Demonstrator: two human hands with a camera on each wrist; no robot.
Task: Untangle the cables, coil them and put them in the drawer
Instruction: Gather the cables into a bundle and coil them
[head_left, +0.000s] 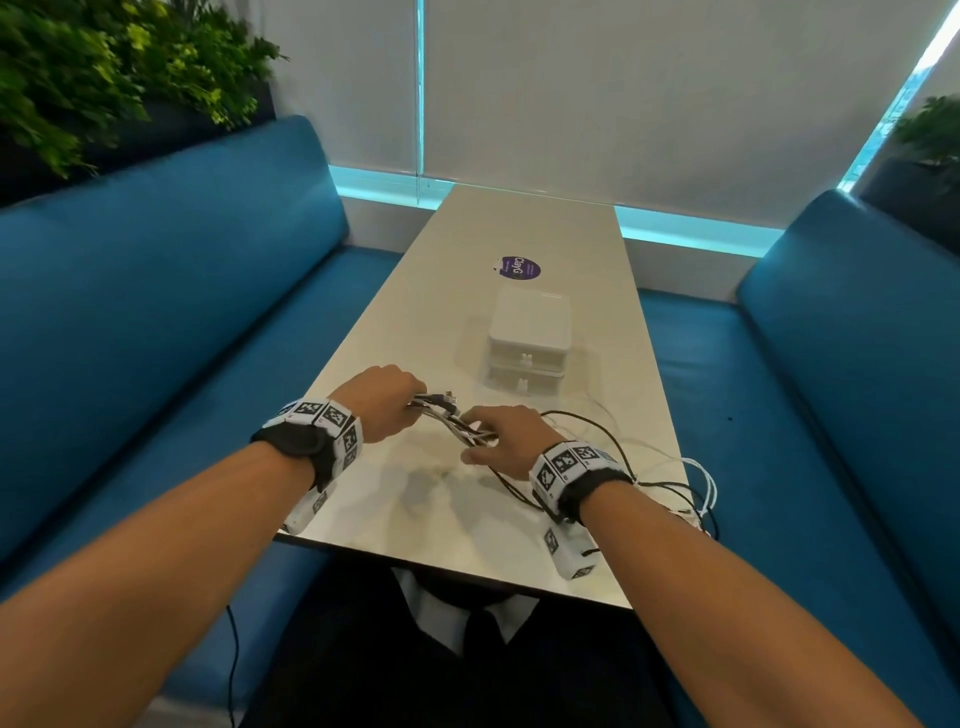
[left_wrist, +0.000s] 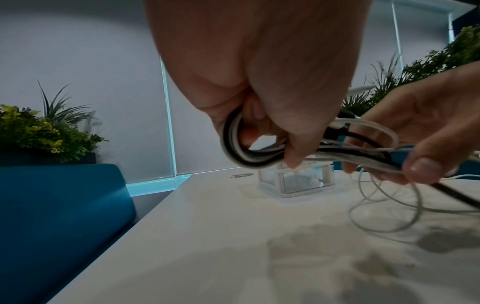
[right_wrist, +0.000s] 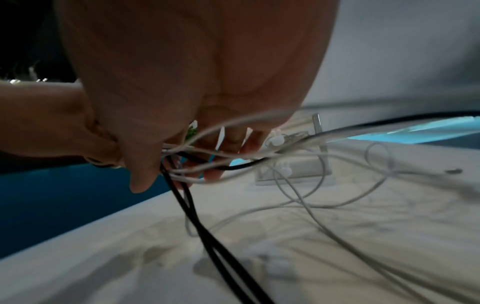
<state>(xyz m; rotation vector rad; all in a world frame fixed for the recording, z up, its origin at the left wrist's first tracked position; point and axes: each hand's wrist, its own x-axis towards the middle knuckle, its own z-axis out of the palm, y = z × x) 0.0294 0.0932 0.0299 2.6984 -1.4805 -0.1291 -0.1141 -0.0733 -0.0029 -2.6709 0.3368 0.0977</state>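
Note:
A bundle of black and white cables is held above the white table between both hands. My left hand grips the looped end of the bundle. My right hand pinches the same bundle a little further along. Loose black and white cables trail from the right hand across the table to its right edge. A small white two-drawer box stands just beyond the hands, both drawers closed.
Blue bench seats run along both sides of the table. A purple round sticker lies beyond the drawer box. Plants sit behind the left bench. A thin black cable hangs below the table's near edge.

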